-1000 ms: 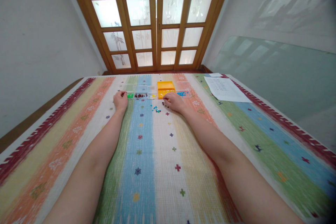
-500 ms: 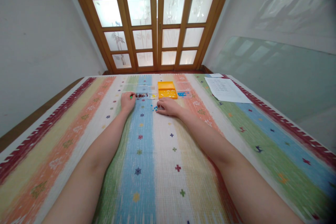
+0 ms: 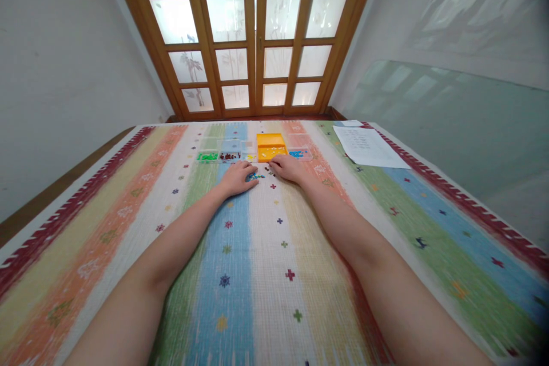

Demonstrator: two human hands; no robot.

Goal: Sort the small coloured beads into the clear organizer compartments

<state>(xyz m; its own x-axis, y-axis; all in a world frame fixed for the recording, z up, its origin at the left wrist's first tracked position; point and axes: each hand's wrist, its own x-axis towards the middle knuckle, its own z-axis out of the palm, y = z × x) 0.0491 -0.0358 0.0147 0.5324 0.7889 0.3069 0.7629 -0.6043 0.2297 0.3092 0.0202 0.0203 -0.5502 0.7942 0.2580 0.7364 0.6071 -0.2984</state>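
A small pile of blue and light-coloured pieces [image 3: 257, 176] lies on the striped cloth between my hands. My left hand [image 3: 235, 179] rests at its left side, thumb and fingers apart around the pieces. Opposite it, my right hand [image 3: 287, 168] is bent with its fingertips together, just in front of the orange box [image 3: 271, 140]; whatever they may pinch is too small to make out. A few dark pieces [image 3: 266, 169] lie by those fingertips. Behind the hands stand clear boxes with green pieces [image 3: 208, 156], dark brown pieces [image 3: 230, 156], yellow pieces [image 3: 250, 157] and blue pieces [image 3: 298, 154].
The open orange box holds white pieces. A printed paper sheet [image 3: 369, 147] lies at the far right of the table, covered by a striped cloth [image 3: 231, 309]. Glazed wooden doors [image 3: 257, 40] stand beyond the far edge.
My left hand has moved right from the green pieces, uncovering them, to the small pile. My right hand has shifted slightly right and back from the pile, and dark pieces now show beside it.
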